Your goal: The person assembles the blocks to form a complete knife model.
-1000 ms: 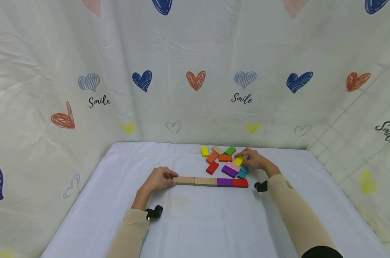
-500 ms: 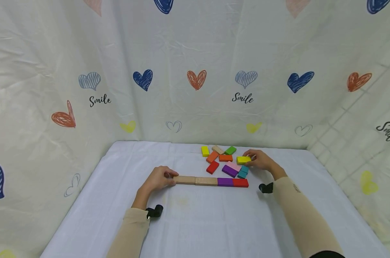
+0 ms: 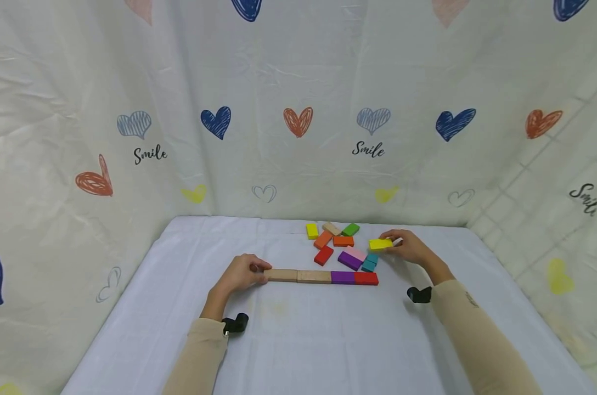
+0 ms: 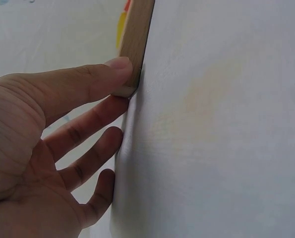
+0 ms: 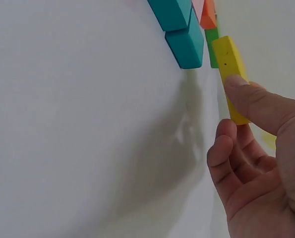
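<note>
- A white-clothed surface (image 3: 298,340) carries all the blocks; behind it hangs a pale curtain (image 3: 328,66) printed with hearts and the word "Smile".
- Loose pieces lie scattered toward the far side: a second yellow block (image 3: 311,231), a small plain block (image 3: 331,229), a green block (image 3: 350,229), two orange blocks (image 3: 343,241) and a tilted red block (image 3: 324,255).
- Nearer the right hand (image 3: 408,247) are a pink block (image 3: 356,253), a loose purple block (image 3: 350,261) beside it, and two teal blocks (image 3: 369,266) touching each other.
- The teal pair lies between the held yellow block (image 3: 379,245) and the right end of the row.
- That row runs left to right: left wooden block (image 3: 281,275), right wooden block (image 3: 314,277), row's purple block (image 3: 343,277), row's red block (image 3: 366,278), set end to end.
- The left hand (image 3: 243,272) pinches the outer end of the left wooden block between thumb and index finger, its other fingers spread apart.
- The right hand's fingers are clamped on the held yellow block, above the surface.
- The held yellow block is plain and oblong, with a small dark dot on one face; the wooden pair is bare, light brown and longer than their coloured neighbours.
</note>
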`<move>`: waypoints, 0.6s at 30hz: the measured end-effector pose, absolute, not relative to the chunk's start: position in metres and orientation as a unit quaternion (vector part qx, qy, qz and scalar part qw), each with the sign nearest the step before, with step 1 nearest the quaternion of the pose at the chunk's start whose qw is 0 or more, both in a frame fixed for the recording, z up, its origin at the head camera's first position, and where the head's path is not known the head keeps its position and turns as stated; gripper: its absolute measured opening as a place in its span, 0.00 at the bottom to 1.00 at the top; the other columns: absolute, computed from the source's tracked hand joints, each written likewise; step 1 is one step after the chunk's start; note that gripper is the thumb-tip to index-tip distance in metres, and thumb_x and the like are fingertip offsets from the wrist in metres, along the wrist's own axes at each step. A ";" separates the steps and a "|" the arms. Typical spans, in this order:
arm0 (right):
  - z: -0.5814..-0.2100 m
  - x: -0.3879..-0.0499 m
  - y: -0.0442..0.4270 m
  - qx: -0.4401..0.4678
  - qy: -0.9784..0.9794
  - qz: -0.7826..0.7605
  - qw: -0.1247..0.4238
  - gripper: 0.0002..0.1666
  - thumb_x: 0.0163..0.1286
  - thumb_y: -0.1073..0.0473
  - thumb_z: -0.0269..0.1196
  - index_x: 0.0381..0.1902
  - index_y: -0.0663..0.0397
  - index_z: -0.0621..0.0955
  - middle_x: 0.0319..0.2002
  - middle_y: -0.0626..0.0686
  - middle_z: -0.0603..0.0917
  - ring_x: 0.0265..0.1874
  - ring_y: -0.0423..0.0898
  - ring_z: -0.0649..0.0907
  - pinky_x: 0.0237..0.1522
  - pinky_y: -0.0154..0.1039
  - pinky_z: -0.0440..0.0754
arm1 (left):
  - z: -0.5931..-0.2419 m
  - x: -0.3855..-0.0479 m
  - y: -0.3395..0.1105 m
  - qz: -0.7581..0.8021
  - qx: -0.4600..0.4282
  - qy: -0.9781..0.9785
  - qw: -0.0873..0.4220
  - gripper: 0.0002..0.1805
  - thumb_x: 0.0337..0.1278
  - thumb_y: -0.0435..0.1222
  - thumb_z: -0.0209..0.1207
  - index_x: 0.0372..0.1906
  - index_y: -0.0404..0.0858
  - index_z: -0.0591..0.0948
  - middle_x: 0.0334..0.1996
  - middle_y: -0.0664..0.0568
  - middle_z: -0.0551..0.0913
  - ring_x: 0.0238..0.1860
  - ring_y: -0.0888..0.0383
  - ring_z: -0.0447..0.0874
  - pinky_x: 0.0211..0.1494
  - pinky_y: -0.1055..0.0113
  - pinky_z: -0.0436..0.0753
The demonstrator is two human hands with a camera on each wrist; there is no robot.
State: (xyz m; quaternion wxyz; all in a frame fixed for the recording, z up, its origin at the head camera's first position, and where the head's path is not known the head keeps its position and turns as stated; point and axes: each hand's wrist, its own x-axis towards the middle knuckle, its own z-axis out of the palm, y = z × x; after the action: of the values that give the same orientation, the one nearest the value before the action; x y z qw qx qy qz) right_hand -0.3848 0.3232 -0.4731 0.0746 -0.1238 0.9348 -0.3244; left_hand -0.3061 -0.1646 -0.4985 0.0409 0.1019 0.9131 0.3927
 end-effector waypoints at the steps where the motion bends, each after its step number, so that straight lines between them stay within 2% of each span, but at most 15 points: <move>1: -0.472 -0.383 0.324 -0.123 0.935 -0.324 0.073 0.22 0.72 0.60 0.66 0.62 0.56 0.80 0.63 0.65 0.78 0.59 0.62 0.74 0.59 0.55 0.80 | -0.499 -0.306 -0.165 0.393 0.102 0.913 0.041 0.16 0.47 0.31 0.76 0.44 0.50 0.92 0.38 0.57 0.86 0.40 0.59 0.77 0.46 0.62 0.76; 9: -0.468 -0.365 0.330 -0.116 0.932 -0.335 0.075 0.22 0.71 0.60 0.67 0.61 0.56 0.81 0.59 0.66 0.77 0.49 0.58 0.79 0.43 0.40 0.84 | -0.502 -0.306 -0.164 0.390 0.100 0.914 0.044 0.16 0.48 0.31 0.76 0.44 0.50 0.92 0.39 0.57 0.87 0.41 0.57 0.77 0.46 0.62 0.77; 18: -0.469 -0.343 0.335 -0.109 0.925 -0.354 0.086 0.23 0.69 0.59 0.69 0.61 0.55 0.81 0.57 0.65 0.76 0.42 0.52 0.79 0.40 0.40 0.84 | -0.501 -0.307 -0.164 0.389 0.096 0.915 0.049 0.16 0.48 0.31 0.76 0.44 0.51 0.92 0.40 0.57 0.87 0.41 0.57 0.77 0.45 0.62 0.76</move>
State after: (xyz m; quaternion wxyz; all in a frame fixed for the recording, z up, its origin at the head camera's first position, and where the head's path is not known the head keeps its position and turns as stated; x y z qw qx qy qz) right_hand -0.3426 0.3351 -0.4693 0.0865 -0.1095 0.9247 -0.3542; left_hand -0.3069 -0.1642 -0.5010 0.0486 0.0964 0.9150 0.3889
